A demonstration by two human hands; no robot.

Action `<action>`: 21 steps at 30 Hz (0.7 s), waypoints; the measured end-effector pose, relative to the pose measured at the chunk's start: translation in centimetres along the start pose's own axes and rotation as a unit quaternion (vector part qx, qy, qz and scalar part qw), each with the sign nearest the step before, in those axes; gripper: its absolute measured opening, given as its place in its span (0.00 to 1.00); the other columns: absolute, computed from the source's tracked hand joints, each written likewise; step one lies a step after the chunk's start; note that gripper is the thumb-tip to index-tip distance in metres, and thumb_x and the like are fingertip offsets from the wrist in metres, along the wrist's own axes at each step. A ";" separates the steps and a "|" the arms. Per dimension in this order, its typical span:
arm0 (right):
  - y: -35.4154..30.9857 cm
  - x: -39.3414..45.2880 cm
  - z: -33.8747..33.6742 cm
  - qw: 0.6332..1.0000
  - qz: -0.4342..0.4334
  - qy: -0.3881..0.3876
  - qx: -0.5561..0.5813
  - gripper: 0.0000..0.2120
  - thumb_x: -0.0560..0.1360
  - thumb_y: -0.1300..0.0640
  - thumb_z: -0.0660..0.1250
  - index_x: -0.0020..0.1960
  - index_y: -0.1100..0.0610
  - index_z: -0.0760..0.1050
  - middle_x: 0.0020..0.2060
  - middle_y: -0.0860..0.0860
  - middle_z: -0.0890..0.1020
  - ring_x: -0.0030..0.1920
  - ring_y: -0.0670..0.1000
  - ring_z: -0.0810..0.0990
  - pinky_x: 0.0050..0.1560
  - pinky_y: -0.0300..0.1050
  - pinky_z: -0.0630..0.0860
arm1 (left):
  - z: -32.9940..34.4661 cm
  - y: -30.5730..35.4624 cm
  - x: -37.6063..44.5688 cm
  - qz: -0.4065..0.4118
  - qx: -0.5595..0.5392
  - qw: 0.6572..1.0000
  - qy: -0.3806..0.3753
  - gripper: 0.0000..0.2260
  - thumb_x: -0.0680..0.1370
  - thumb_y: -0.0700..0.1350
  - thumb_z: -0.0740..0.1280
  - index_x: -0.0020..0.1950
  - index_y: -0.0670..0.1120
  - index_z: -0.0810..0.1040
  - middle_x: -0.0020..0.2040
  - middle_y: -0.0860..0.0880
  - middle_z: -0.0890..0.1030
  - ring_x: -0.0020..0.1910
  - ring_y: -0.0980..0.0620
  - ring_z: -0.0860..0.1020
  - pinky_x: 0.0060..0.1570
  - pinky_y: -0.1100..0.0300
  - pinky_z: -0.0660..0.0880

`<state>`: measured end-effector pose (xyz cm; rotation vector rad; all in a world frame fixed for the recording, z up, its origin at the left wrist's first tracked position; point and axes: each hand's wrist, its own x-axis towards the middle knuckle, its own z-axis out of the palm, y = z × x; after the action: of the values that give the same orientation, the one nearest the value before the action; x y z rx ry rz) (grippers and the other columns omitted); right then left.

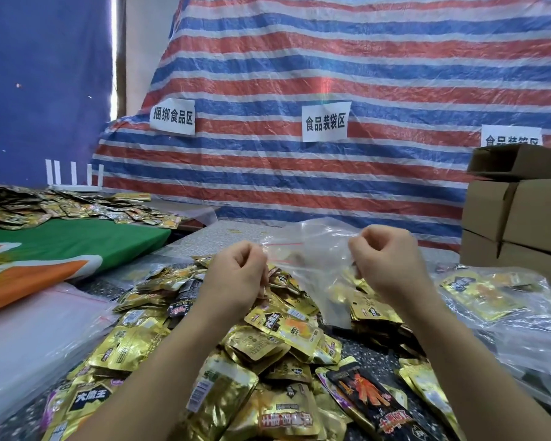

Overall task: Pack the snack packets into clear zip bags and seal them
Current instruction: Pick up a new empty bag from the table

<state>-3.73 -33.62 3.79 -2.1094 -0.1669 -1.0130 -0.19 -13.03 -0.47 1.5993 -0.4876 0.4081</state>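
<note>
A clear zip bag [318, 249] with a thin red seal line hangs in the air between my hands, above a big heap of gold and black snack packets [268, 338]. My left hand [236, 272] pinches the bag's left edge with curled fingers. My right hand [385, 259] pinches its right edge the same way. A few gold packets show through the bag's lower part. The bag's mouth is partly hidden behind my hands.
A stack of flat clear bags [39, 332] lies at the left. Filled clear bags [497, 294] lie at the right, below brown cardboard boxes [516, 211]. A green and orange cloth [61, 249] and more packets [61, 205] cover the far left. A striped tarp [299, 74] hangs behind.
</note>
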 end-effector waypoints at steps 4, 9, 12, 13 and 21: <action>0.2 0.0 -0.4 0.995 -0.031 0.061 -0.071 0.15 0.73 0.60 0.67 0.29 0.62 0.72 0.24 0.55 0.74 0.26 0.48 0.67 0.28 0.46 0.66 | -0.1 -0.2 0.3 0.004 0.022 0.999 0.023 0.17 0.83 0.46 0.59 0.36 0.41 0.75 0.28 0.47 0.75 0.24 0.55 0.72 0.23 0.67 0.67; -0.6 -0.4 0.6 0.992 -0.057 0.052 -0.102 0.16 0.72 0.59 0.67 0.27 0.58 0.68 0.22 0.51 0.71 0.25 0.48 0.66 0.28 0.44 0.64 | 1.0 -0.4 -0.4 0.039 0.085 0.995 0.036 0.16 0.83 0.53 0.58 0.41 0.46 0.74 0.31 0.49 0.78 0.27 0.54 0.75 0.27 0.57 0.72; -1.1 -0.7 0.8 0.989 -0.065 0.059 -0.118 0.19 0.72 0.59 0.67 0.25 0.54 0.65 0.20 0.47 0.67 0.24 0.47 0.65 0.27 0.42 0.60 | 1.4 -0.3 -1.1 0.100 0.159 0.980 0.060 0.21 0.78 0.68 0.50 0.51 0.53 0.70 0.38 0.54 0.77 0.34 0.57 0.76 0.33 0.56 0.71; -1.2 -0.8 0.8 0.989 -0.066 0.061 -0.121 0.20 0.72 0.59 0.67 0.25 0.53 0.64 0.20 0.46 0.66 0.24 0.46 0.64 0.28 0.41 0.59 | 1.4 -0.2 -1.4 0.129 0.189 0.971 0.065 0.23 0.77 0.71 0.46 0.56 0.56 0.68 0.37 0.55 0.77 0.33 0.59 0.76 0.32 0.58 0.69; -0.9 -1.0 1.5 0.986 -0.055 0.072 -0.138 0.19 0.72 0.57 0.66 0.25 0.52 0.62 0.21 0.46 0.66 0.25 0.47 0.65 0.28 0.43 0.57 | 2.5 1.2 -3.3 0.256 0.355 0.897 -0.071 0.36 0.72 0.77 0.44 0.70 0.58 0.71 0.30 0.58 0.73 0.30 0.63 0.71 0.33 0.60 0.71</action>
<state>-3.93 -31.74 3.04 -2.2828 -0.0734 -1.3140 -3.67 -15.36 -1.44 2.2075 -0.9551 0.9528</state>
